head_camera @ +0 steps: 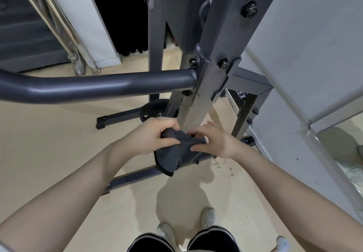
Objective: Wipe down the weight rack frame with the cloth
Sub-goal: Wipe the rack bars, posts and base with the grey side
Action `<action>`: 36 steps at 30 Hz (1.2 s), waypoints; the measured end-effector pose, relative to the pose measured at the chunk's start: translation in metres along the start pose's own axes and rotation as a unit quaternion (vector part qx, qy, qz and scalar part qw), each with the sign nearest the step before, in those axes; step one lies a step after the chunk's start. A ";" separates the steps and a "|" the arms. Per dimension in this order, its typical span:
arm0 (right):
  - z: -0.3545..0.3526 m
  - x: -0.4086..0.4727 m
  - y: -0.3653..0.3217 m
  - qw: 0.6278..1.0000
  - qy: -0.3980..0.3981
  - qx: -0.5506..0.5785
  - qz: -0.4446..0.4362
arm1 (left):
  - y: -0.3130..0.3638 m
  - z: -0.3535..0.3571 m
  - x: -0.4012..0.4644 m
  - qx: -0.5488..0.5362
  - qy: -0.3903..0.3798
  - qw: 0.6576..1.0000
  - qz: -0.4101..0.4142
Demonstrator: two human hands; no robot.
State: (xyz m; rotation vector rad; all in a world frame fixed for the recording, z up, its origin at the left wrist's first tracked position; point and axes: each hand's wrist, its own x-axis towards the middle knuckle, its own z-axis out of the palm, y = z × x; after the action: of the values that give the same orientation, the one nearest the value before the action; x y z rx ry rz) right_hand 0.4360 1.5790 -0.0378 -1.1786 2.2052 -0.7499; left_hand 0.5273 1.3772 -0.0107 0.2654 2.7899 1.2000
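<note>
At centre frame, both hands hold a dark grey cloth [174,153] against the foot of the grey rack post [214,71]. Left hand [155,135] grips its top corner; right hand [212,141] pinches the bunched edge. Right of the post, white lettering possibly reads "EX" [243,96].

Open floor [49,143]: 9 o'clock of the hands, free.
Upright post [214,78]: blocks 12 o'clock.
Round bar [98,86]: bars 11 o'clock.
Wall [314,45]: closes 2 o'clock.
</note>
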 end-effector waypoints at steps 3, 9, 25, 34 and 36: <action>-0.003 -0.001 0.010 0.999 -0.018 0.026 0.015 | -0.001 -0.006 -0.007 0.104 -0.007 0.994 -0.029; 0.005 -0.003 0.013 0.966 0.097 0.173 0.165 | -0.016 0.018 -0.007 -0.077 0.057 0.967 -0.235; 0.055 0.004 -0.007 0.964 0.250 0.090 0.003 | 0.010 0.056 0.021 -0.632 0.101 0.708 -0.300; 0.000 0.034 0.008 0.830 0.557 -0.012 -0.019 | -0.016 0.048 0.048 -0.395 0.192 0.869 -0.227; 0.014 0.055 0.014 0.828 0.552 -0.080 -0.058 | -0.029 0.055 0.056 -0.401 0.164 0.872 -0.228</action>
State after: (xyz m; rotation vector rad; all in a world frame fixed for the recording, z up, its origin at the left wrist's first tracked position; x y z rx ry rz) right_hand 0.4107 1.5353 -0.0681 -1.0673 3.1653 -1.6289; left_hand 0.4771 1.4076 -0.0701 -0.6706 2.0761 2.2186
